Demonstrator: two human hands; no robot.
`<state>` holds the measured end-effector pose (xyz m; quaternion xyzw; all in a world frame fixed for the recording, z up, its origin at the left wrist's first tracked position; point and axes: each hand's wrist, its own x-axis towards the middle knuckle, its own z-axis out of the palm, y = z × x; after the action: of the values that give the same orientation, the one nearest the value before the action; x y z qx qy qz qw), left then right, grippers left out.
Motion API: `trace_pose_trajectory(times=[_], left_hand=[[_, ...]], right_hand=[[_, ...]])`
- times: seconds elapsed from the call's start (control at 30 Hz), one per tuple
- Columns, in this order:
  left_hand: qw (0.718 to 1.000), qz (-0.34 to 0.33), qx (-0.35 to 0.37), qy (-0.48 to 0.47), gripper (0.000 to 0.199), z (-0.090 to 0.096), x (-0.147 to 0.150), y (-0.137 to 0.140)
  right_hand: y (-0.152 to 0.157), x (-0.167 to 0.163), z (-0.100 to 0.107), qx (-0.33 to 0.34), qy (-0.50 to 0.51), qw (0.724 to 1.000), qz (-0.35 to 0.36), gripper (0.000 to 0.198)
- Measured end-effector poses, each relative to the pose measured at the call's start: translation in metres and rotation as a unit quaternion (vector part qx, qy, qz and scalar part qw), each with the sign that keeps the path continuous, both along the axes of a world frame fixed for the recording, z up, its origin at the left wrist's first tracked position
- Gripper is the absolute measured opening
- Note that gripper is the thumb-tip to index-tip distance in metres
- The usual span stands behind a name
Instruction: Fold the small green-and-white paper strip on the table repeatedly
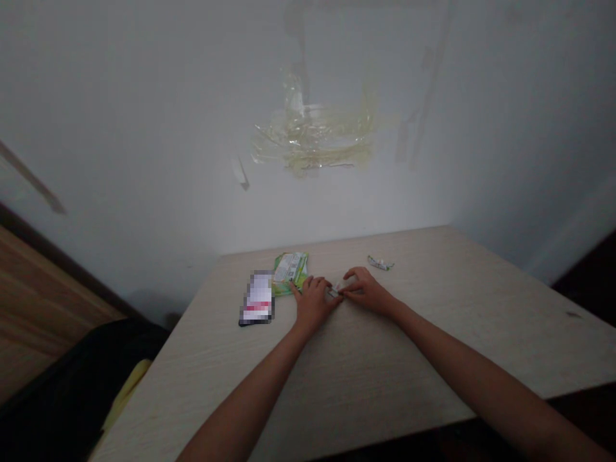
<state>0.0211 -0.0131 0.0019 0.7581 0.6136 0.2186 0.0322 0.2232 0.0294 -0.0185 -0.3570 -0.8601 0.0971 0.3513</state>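
Note:
My left hand (314, 303) and my right hand (369, 292) meet low over the middle of the table, fingertips almost touching. Between them is a small whitish piece (334, 290), perhaps a wrapper, partly covered by the fingers. Both hands are closed in a pinch on it. Just beyond my left hand lies a green and white printed packet (290, 269). A small crumpled printed wrapper (380, 263) rests farther back, to the right of my right hand.
A phone-like flat thing (257, 298), its face pixelated, lies left of the packet. The pale wood table (409, 398) meets a wall (168, 160) with peeling clear tape (317, 141). Dark cloth (86, 372) and yellow cloth (128, 388) are off its left edge.

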Motion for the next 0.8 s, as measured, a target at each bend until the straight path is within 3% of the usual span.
trace_pose_trajectory(times=[0.8], left_hand=[[1.0,-0.012,-0.002,-0.025,0.033,-0.0008,-0.0017,0.0024]], right_hand=[[0.002,-0.0083,0.0035,0.005,-0.087,0.989,-0.116,0.017]])
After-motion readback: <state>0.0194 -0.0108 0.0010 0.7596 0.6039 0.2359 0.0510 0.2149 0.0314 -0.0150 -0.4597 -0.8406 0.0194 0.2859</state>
